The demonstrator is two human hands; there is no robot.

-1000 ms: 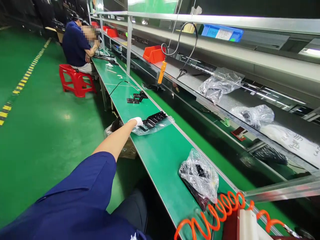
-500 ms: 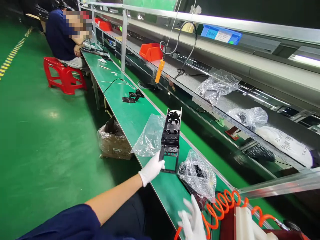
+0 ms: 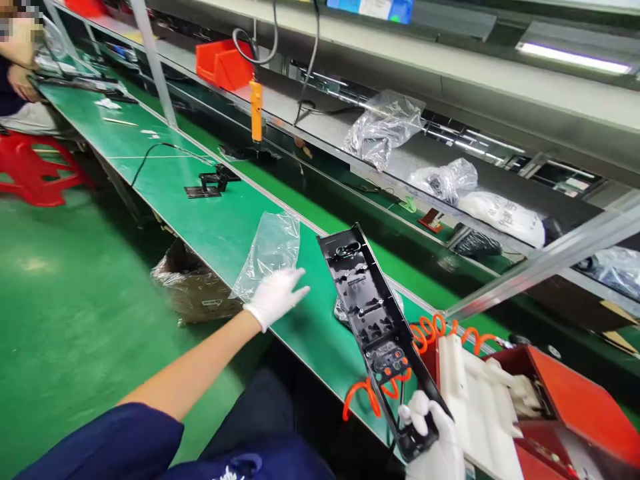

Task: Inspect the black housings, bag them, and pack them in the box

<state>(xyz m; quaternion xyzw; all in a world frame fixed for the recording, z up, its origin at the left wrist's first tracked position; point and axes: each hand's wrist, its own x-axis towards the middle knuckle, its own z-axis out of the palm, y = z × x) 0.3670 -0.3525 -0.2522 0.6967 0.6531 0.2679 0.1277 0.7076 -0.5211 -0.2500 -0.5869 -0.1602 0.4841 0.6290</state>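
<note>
My right hand, in a white glove, is closed round the near end of a long black plastic housing, which tilts up over the green bench. My left hand, also gloved, hovers with fingers stretched out beside an empty clear plastic bag lying on the bench. It holds nothing. A second bag of black parts is mostly hidden behind the housing.
An orange coiled hose and a white fixture on a red base sit at the right. A black bracket lies further along the bench. A wrapped carton stands on the floor. Another person's arm and a red stool show far left.
The black housing has passed from my left hand to my right hand and come closer. My left hand let go and opened near the empty bag. The view swung right.
</note>
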